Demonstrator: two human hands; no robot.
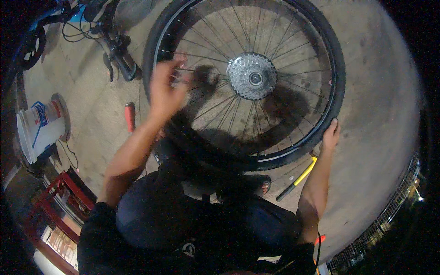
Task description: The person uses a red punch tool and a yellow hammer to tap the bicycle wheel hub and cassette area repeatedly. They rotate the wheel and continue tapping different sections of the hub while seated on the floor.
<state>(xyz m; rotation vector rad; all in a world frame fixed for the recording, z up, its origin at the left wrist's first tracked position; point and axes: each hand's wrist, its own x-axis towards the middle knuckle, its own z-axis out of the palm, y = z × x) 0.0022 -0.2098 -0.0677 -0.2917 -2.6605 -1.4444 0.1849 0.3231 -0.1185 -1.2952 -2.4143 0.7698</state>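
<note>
The tyre [338, 73] is gripped at four o'clock by the right hand [331, 135]; the cassette [251, 75] is seen toward three from the nearer left hand [168, 90], whose closure cannot be told.

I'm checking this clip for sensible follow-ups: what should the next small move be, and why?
Probably bring the left hand to the left side of the tire: the right hand grips its lower right, while the left looks blurred over the spokes, with no clear hold.
</note>
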